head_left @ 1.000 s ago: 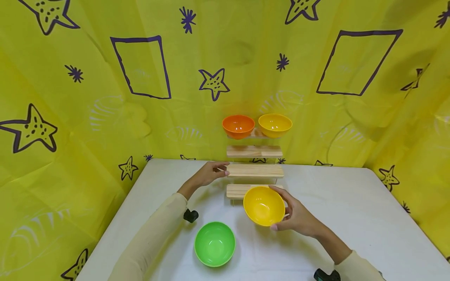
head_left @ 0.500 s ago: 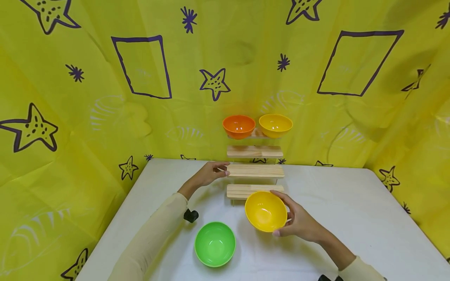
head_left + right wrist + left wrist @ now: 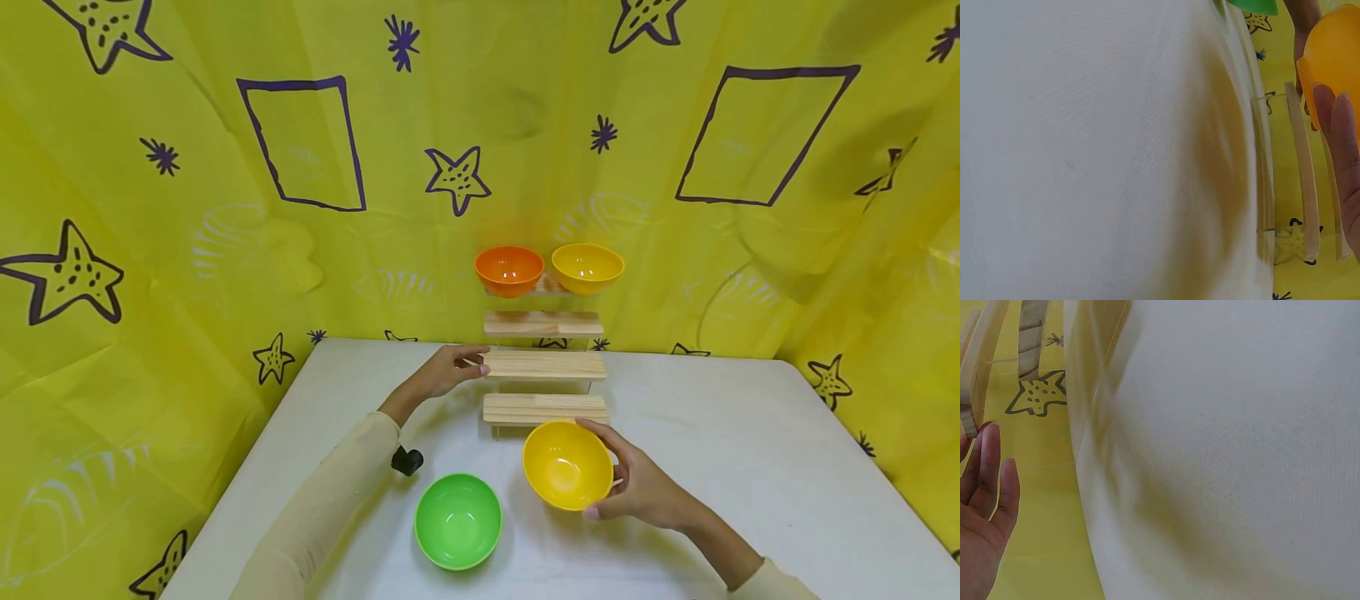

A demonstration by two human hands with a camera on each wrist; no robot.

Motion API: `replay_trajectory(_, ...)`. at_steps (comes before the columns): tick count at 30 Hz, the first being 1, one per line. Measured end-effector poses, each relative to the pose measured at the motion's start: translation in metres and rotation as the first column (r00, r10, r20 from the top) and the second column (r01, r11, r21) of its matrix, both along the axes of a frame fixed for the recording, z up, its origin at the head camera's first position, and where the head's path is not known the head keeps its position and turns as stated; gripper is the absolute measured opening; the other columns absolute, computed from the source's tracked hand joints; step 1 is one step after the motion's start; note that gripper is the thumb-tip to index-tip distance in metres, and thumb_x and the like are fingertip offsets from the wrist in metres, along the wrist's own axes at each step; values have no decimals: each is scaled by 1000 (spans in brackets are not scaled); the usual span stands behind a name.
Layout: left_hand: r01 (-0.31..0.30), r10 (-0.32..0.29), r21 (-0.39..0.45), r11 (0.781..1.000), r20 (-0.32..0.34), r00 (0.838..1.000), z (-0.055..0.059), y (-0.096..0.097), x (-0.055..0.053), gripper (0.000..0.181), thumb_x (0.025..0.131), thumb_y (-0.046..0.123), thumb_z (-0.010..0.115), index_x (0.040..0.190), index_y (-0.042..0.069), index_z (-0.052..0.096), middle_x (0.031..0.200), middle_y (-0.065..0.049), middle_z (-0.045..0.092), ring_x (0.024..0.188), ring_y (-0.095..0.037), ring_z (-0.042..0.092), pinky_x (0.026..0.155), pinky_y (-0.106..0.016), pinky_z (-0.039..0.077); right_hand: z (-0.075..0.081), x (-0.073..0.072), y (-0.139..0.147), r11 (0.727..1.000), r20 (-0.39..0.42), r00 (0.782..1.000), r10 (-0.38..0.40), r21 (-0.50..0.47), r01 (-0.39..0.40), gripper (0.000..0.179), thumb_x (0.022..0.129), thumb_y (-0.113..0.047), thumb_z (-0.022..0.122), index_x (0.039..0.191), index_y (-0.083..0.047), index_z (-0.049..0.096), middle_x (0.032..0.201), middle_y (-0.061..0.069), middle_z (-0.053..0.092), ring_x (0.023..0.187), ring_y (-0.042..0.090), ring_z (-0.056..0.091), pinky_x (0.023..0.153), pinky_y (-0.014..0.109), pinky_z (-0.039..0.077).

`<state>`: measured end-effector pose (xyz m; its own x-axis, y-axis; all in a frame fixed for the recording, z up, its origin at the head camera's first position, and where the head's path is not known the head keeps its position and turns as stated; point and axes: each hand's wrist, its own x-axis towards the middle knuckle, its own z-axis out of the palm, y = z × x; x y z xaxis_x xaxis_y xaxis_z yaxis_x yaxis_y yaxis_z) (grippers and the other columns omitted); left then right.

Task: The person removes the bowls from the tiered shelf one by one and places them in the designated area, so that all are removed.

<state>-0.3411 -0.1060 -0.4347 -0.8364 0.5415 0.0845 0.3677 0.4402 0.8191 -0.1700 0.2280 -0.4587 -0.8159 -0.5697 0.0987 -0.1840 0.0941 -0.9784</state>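
Observation:
A tiered wooden display stand [image 3: 545,365] with clear side supports stands at the middle of the table. My left hand [image 3: 447,371] pinches the left end of one of its boards; in the left wrist view the fingers [image 3: 990,453] reach up to the board's end. My right hand [image 3: 645,483] grips the right rim of a yellow bowl [image 3: 567,465], thumb inside the near edge, and holds it tilted in front of the lowest board. An orange bowl [image 3: 509,271] and another yellow bowl [image 3: 588,268] sit side by side on the top board.
A green bowl [image 3: 458,522] rests on the white table [image 3: 750,450], left of the held bowl. A yellow patterned curtain [image 3: 525,108] hangs behind and at both sides. A small dark object [image 3: 407,461] shows by the left sleeve.
My right hand has drawn the yellow bowl back from the lowest board, toward me and slightly right. The left hand and the other bowls have not moved.

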Motion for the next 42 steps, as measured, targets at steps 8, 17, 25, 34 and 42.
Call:
replay_trajectory(8, -2, 2, 1, 1000, 5, 1000, 0, 0, 0, 50, 100, 26, 65, 145, 7, 54, 129, -18, 65, 111, -30, 65, 97, -42, 53, -4, 5, -1, 999, 22, 999, 41, -10, -41, 103, 76, 0, 82, 159, -10, 21, 145, 37, 28, 85, 31, 74, 71, 47, 61)
replay_trajectory(17, -7, 7, 2, 1000, 1, 1000, -3, 1, -1, 49, 100, 25, 64, 145, 7, 54, 128, -18, 65, 109, -29, 65, 97, -41, 53, -7, 9, -1, 998, 28, 997, 65, -12, -65, 104, 76, 1, 82, 159, -6, 18, 146, 39, 28, 87, 31, 74, 73, 44, 62)
replay_trajectory(25, -1, 1, 11, 1000, 7, 1000, -3, 1, -1, 50, 100, 25, 64, 146, 7, 53, 129, -18, 65, 111, -30, 65, 98, -42, 53, -12, 13, -2, 997, 29, 997, 72, 28, -73, 105, 77, -6, 85, 159, -5, 19, 151, 38, 23, 86, 26, 73, 75, 39, 61)
replay_trajectory(34, -13, 13, -1, 1000, 11, 1000, -2, 0, -2, 51, 99, 28, 65, 146, 10, 54, 130, -17, 65, 112, -30, 65, 99, -43, 52, -15, 14, -6, 993, 76, 994, 83, 81, -89, 108, 77, -9, 85, 160, -8, 17, 154, 32, 24, 90, 26, 73, 78, 39, 61)
replay_trajectory(42, -3, 3, 8, 1000, 6, 1000, -1, -1, -1, 49, 100, 25, 64, 145, 7, 54, 127, -18, 66, 109, -29, 66, 95, -41, 53, -16, 16, -11, 989, 95, 990, 100, 98, -110, 106, 77, -12, 86, 159, -12, 20, 155, 32, 24, 91, 25, 72, 79, 38, 61)
